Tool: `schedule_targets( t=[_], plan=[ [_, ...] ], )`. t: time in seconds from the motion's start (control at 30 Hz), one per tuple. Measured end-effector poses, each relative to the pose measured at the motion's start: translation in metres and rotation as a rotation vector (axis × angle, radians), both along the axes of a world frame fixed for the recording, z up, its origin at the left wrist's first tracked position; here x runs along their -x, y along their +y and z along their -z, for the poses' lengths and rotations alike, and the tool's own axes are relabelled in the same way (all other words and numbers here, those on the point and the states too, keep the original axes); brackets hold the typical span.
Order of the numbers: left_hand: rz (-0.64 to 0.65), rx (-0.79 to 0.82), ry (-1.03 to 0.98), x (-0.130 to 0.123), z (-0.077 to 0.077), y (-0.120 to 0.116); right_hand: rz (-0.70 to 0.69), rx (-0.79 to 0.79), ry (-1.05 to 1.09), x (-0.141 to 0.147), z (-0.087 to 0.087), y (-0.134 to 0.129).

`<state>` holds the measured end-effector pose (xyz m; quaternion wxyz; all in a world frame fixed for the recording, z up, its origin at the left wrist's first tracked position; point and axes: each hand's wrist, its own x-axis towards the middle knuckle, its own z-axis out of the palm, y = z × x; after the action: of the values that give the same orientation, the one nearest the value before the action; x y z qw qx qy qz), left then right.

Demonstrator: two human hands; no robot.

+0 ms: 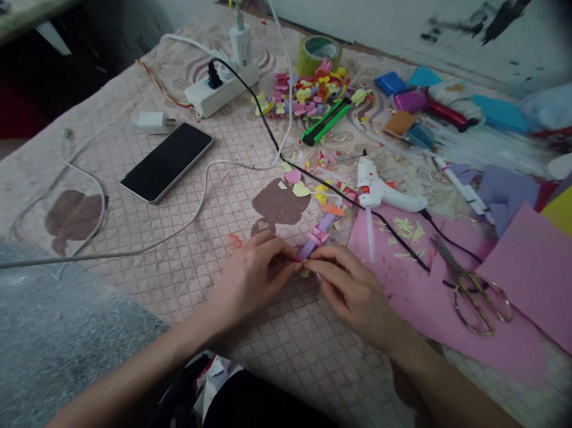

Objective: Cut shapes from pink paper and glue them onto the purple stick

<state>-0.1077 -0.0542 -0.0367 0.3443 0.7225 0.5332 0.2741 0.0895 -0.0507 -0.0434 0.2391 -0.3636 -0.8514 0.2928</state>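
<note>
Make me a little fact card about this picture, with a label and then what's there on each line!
Left hand: pinching at the near end of a purple strip
Right hand: pinching there too
On the strip: pink pieces
Hot glue gun: white, beyond the right hand
Scissors: gold-handled, on a pink sheet
Utility knife: green and black, beside colourful cutouts
Smartphone: screen dark

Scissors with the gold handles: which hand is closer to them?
The right hand is nearer: the scissors lie to its right, over the pink sheet. The left hand is farther, on the right hand's other side.
</note>
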Motion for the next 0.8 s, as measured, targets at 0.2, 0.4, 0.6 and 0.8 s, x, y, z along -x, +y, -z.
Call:
schedule_targets(
  t=[0.2, 0.4, 0.6, 0.8],
  plan=[
    [-0.006, 0.029, 0.037, -0.0005, -0.0005, 0.0003, 0.005, 0.0, 0.007, 0.0001, -0.0001, 0.0007],
    [-0.014, 0.022, 0.019, -0.0027, -0.0015, -0.0008, 0.012, 0.001, 0.004, 0.0005, 0.0001, 0.0003],
    [-0.012, 0.015, 0.017, -0.0029, -0.0011, -0.0023, 0.028, 0.004, 0.012, 0.0005, 0.0, -0.0006],
    [-0.009, 0.026, 0.021, -0.0035, -0.0016, -0.0013, 0.034, -0.017, 0.011, 0.0002, 0.0002, -0.0001]
  ],
)
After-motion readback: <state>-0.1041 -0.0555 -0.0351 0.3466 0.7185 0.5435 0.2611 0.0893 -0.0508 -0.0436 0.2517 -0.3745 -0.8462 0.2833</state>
